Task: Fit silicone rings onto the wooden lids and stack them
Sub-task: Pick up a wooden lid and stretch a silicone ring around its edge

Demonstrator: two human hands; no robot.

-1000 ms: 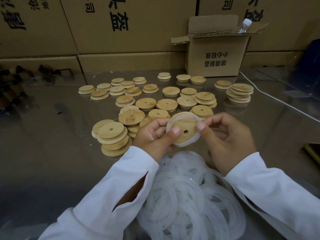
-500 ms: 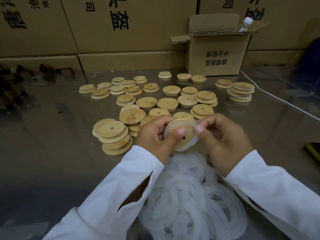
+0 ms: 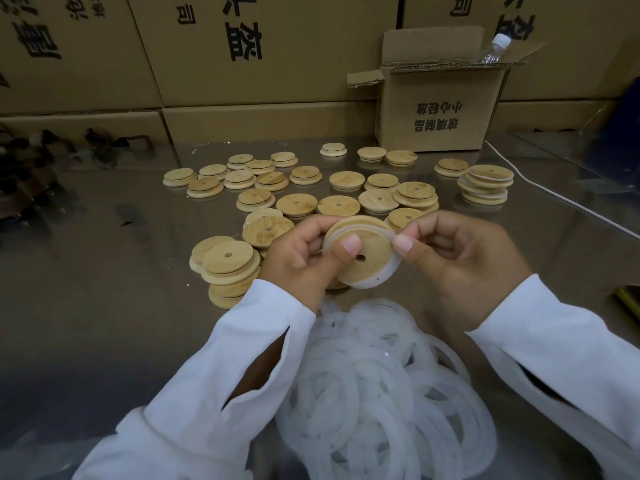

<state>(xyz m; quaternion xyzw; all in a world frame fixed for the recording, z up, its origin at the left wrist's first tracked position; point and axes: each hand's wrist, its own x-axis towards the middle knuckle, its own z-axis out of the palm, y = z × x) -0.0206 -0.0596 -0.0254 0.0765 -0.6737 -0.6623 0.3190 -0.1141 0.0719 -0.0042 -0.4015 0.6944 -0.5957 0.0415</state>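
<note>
Both hands hold one round wooden lid with a centre hole, tilted above the table. A white silicone ring wraps its edge, seated along the lower right and partly over the top. My left hand grips the lid's left side with its thumb pressed on the face. My right hand pinches the ring at the lid's upper right edge. A pile of loose white silicone rings lies below my wrists. Several bare wooden lids are scattered beyond, with a small stack to the left.
A stack of lids with rings fitted stands at the right. An open cardboard box holding a plastic bottle sits behind. Large cartons wall the back. A white cable crosses the reflective tabletop on the right.
The lid has been tilted flatter, its face turned more upward. The ring now sits further around the lid's edge, and my right thumb and finger have shifted to the upper right rim.
</note>
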